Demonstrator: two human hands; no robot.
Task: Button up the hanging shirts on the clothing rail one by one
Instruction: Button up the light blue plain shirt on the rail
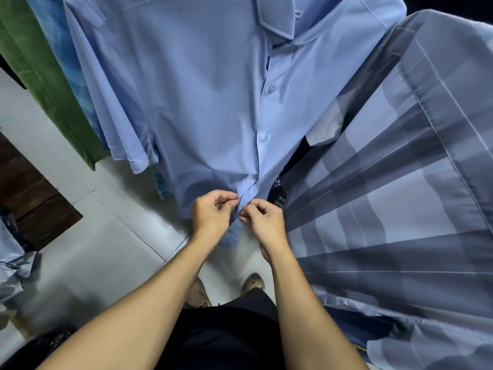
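A light blue shirt (pixel 202 97) hangs in front of me, filling the upper middle of the head view. Two of its buttons (pixel 271 89) show fastened along the placket, and the collar is at the top. Low on the placket, my left hand (pixel 212 212) pinches the left edge of the fabric between thumb and fingers. My right hand (pixel 262 218) pinches the right edge just beside it. The two hands nearly touch at the shirt's lower front. The button or hole between the fingers is hidden.
A grey and blue checked shirt (pixel 400 188) hangs close on the right. A blue patterned shirt (pixel 61 49) and a green one (pixel 32 65) hang on the left. Below lie a light tiled floor (pixel 88 236), a dark wooden piece (pixel 29 193) and my feet.
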